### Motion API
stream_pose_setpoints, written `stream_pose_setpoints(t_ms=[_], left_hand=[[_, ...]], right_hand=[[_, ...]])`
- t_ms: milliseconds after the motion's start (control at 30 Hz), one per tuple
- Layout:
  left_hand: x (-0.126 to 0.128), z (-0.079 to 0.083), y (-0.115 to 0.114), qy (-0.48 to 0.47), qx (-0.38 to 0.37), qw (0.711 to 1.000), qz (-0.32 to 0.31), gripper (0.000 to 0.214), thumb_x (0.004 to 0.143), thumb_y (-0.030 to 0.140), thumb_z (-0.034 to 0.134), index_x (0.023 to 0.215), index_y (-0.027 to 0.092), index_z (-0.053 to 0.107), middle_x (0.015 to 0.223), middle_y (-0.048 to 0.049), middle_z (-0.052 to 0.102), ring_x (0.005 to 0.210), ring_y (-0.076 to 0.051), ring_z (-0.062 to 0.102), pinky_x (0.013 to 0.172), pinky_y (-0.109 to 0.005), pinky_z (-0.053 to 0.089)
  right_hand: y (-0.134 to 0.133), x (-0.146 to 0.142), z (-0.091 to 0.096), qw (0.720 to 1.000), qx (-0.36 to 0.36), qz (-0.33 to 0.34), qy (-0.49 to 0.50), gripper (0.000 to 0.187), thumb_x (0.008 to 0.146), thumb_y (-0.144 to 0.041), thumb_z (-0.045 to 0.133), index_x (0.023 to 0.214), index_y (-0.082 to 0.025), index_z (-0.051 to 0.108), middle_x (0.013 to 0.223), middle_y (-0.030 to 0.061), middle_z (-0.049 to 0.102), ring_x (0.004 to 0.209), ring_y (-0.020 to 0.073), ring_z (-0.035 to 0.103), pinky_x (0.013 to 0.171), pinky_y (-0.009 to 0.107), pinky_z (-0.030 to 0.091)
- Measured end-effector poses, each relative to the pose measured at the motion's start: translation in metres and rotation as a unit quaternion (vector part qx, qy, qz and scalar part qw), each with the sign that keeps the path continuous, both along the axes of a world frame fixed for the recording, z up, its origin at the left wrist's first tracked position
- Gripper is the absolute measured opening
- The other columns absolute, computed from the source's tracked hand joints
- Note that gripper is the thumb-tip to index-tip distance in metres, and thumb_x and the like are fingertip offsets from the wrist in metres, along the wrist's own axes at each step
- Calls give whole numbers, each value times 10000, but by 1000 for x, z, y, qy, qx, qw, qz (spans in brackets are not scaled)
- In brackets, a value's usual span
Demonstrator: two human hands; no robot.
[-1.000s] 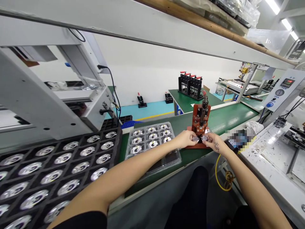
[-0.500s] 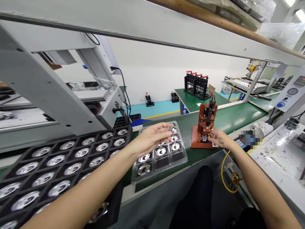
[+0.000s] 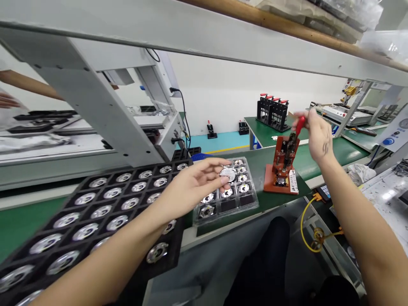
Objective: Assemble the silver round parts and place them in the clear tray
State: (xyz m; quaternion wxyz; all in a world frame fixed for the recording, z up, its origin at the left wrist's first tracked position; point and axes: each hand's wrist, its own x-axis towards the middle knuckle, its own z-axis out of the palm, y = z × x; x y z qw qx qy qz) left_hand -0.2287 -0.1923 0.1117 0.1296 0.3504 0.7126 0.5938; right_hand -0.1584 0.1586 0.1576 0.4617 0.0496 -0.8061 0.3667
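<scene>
Left hand (image 3: 191, 187): closed on a round metal disc (image 3: 228, 174), pinched between thumb and fingertips, held just above the clear tray (image 3: 251, 203).
Round metal disc: silver, face up, over the far-left cells of the clear tray, not resting in any cell.
Right hand (image 3: 315, 134): raised, fingers wrapped round the red lever handle (image 3: 300, 125) at the top of the orange press jig (image 3: 282, 170).
Orange press jig: upright on the green table (image 3: 312, 163), just right of the clear tray, apart from it; a small round part in the nest at its base; white label strip along its right edge.
Clear tray: middle of the scene on the green table; most cells filled with discs, two near cells dark and open.
Black tray (image 3: 95, 204): left and near, overhanging the table edge, rows of silver discs in square cells.
White machine frame (image 3: 105, 114): far left, slanted beams above the black tray.
Another person's hand (image 3: 8, 100): far left edge, beyond the frame.
Yellow cable (image 3: 314, 231): near right, below the table edge.
</scene>
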Motion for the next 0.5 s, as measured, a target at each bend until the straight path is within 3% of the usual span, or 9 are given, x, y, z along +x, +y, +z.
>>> stream_pose_setpoints(t_ms=[67, 167, 267, 367, 500], left_hand=[[0, -2, -15, 15, -6, 999, 36, 474, 803, 482, 876, 1211, 284, 737, 922, -61, 754, 793, -265, 795, 808, -456, 722], [-5, -7, -32, 14, -6, 997, 75, 438, 760, 484, 906, 1109, 269, 751, 909, -57, 762, 754, -256, 789, 818, -472, 724], [-6, -13, -41, 7, -3, 994, 107, 424, 722, 486, 934, 1017, 246, 746, 878, -59, 772, 737, -250, 781, 805, -460, 716], [1, -18, -52, 27, -6, 989, 148, 437, 738, 534, 917, 993, 223, 745, 878, -64, 776, 750, -245, 774, 801, -436, 694], [14, -27, -95, 76, -57, 974, 206, 461, 837, 604, 805, 1013, 183, 741, 915, -75, 786, 808, -241, 765, 825, -397, 646]], right_hand=[[-23, 31, -22, 997, 39, -58, 28, 560, 1170, -556, 351, 1078, -214, 785, 1035, 67, 808, 1038, 236, 784, 1025, 449, 599], [-40, 55, -59, 994, 77, -65, 49, 463, 1166, -452, 413, 981, -235, 778, 1080, 73, 827, 1160, 270, 775, 1086, 492, 584], [-39, 55, -79, 994, 88, -44, 45, 373, 1157, -367, 439, 1054, -230, 770, 1196, 92, 818, 1313, 282, 720, 1167, 513, 541], [-36, 55, -83, 995, 96, -28, 29, 334, 1149, -352, 454, 1157, -218, 761, 1311, 112, 788, 1415, 290, 655, 1235, 535, 483], [-41, 77, -90, 988, 148, -33, -1, 415, 1113, -358, 532, 1485, -218, 654, 1590, 163, 618, 1529, 306, 544, 1287, 538, 417]])
